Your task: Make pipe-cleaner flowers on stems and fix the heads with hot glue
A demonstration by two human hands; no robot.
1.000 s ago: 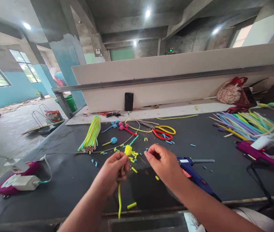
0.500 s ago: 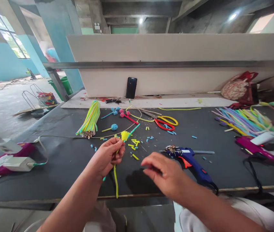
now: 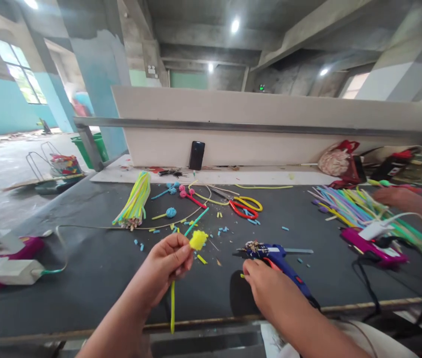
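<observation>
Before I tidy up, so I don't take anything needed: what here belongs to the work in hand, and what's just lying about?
Likely needed:
yellow fuzzy piece in the left hand
glue gun near the right hand
scissors
yellow-green stem bundle

Probably unrelated:
propped phone
patterned bag

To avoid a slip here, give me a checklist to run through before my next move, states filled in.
1. Left hand has a grip on the yellow stem: ok.
2. Yellow puff sticks out past the fingers, in view: ok.
3. Right hand has a grip on the glue gun: cannot tell; the hand hides the contact.
4. Glue stick is in the gun's back end: ok.
5. Table is free of scraps: not ok; yellow and blue bits lie about.
6. Scissors are apart from both hands: ok.
</observation>
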